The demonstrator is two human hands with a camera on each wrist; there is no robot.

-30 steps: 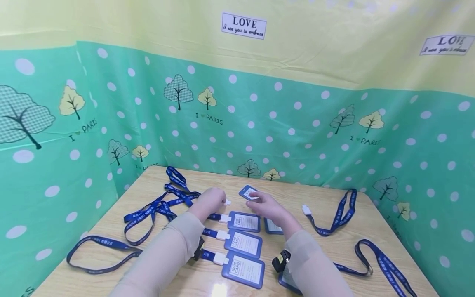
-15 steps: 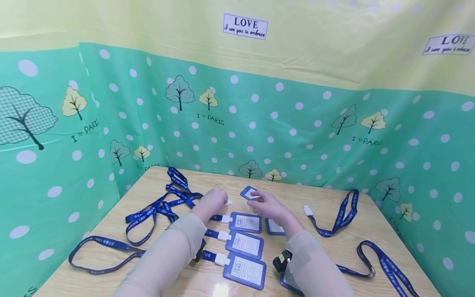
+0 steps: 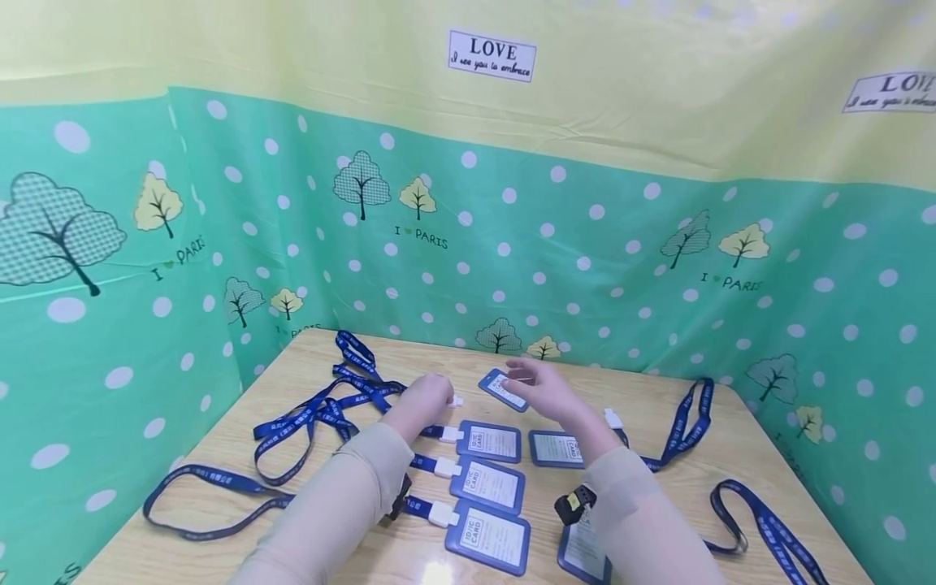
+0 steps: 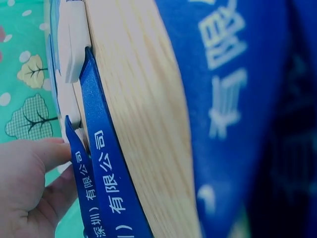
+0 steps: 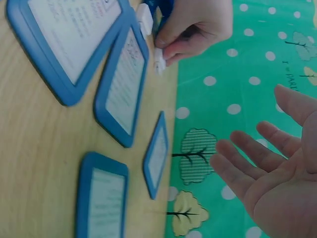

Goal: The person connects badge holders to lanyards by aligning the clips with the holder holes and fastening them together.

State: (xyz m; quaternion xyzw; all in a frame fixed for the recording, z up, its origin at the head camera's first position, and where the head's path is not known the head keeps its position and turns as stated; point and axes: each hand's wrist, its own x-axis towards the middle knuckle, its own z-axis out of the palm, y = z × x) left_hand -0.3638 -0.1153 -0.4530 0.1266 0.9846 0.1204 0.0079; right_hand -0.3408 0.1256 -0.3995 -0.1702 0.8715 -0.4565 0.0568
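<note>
Blue plastic, by the look of it: the loose card holder [image 3: 501,391] lay flat toward the far side of the wood-grained counter [image 3: 643,398], beyond a row of clipped holders [image 3: 491,485]. Right hand [image 3: 544,390] overlapped its edge in the head view, fingers extended and spread, gripping nothing; the right wrist view showed a gap between them. Left hand [image 3: 427,398], fingers curled, pinched a white clip [image 5: 159,60] that carried no holder.

Handling, judged: holder light and fairly stiff, window probably slick, little risk of breakage; best taken by its long edges, thumb against fingers. Clip small, hard, light; its strap soft and apt to twist, so a firm hold belonged on the clip's body.

Holder's long axis ran slantwise, far left to near right, what looked like the slot end toward the far left. Clip's free end pointed right, roughly holder-ward; strap behind largely hidden by the hand
</note>
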